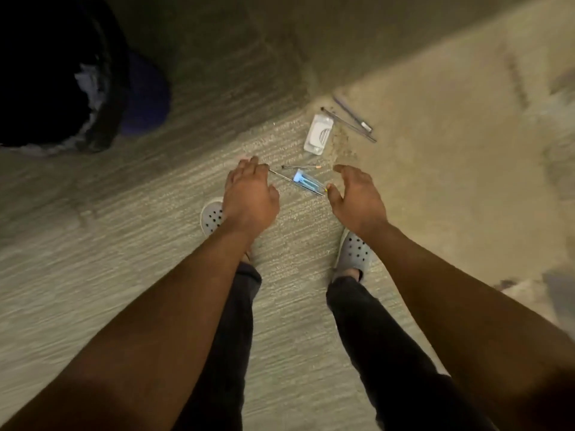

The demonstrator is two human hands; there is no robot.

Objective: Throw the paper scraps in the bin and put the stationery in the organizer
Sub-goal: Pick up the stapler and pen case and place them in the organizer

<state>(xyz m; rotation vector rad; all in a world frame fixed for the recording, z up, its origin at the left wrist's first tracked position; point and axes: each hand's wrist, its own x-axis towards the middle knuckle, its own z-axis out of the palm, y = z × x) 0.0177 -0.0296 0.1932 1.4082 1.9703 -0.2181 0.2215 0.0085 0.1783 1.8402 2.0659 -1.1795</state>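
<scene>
I see my left hand point(249, 194) and right hand point(357, 197) open and empty over pens point(298, 178) on the carpet point(155, 275). Thin pens could slip or roll. No organizer in sight.

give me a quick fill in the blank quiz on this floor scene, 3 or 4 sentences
1. Both hands, the left hand and the right hand, reach down with fingers ____ and hold nothing.
2. The stationery lies on the ____, not on a table.
3. The white plastic case lies ____ from the person than the small blue item.
4. The dark bin sits at the upper ____ of the view.

Missing words: open; carpet; farther; left
</scene>
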